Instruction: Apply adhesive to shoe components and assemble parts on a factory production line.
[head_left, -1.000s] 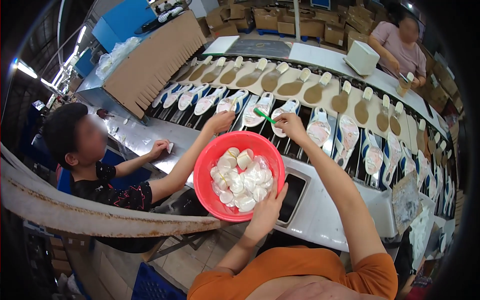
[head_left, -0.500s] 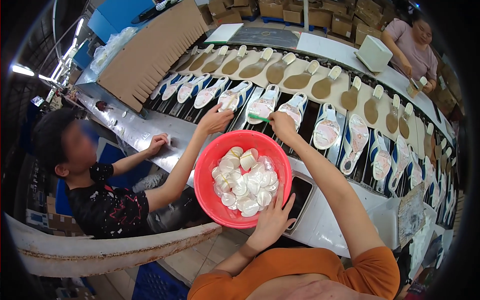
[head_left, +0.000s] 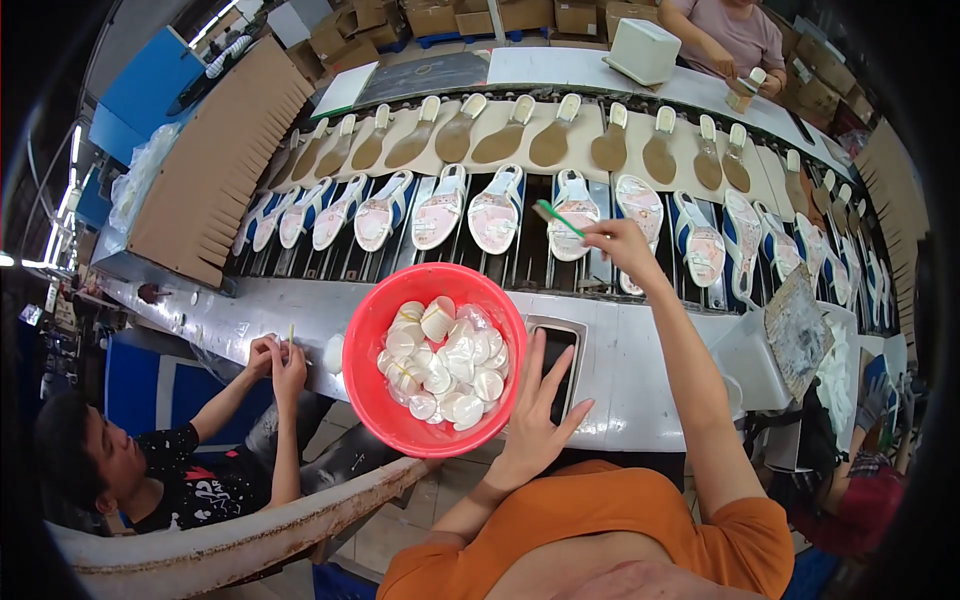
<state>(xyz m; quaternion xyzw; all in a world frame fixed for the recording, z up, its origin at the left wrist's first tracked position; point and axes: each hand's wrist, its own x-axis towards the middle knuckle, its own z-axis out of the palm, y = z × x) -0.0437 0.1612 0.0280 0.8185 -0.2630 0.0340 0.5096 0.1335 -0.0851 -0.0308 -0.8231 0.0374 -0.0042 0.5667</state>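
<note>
My right hand (head_left: 620, 250) grips a green-handled brush (head_left: 563, 217), its bristle end over an upturned sandal (head_left: 573, 240) with white and blue straps. Whether the bristles touch the sole cannot be made out. My left hand (head_left: 535, 430) hangs with fingers spread beside the rim of a red basin (head_left: 365, 400), near a dark rectangular recess (head_left: 553, 375) in the metal table. White round pads (head_left: 440, 370), some banded in stacks, fill the basin. A row of similar sandals runs along the rollers.
Beyond the sandals, brown soles (head_left: 550, 145) lie on a pale strip. At left, a person (head_left: 225, 450) works a small piece with both hands; another (head_left: 735, 45) brushes something at far right. A white tub (head_left: 755, 355) with a stained board stands right. A curved rail (head_left: 250, 520) crosses lower left.
The view has swung right. My right hand has moved the brush to a sandal farther right. The left co-worker's hand has drawn back from the sandals and joined their other hand.
</note>
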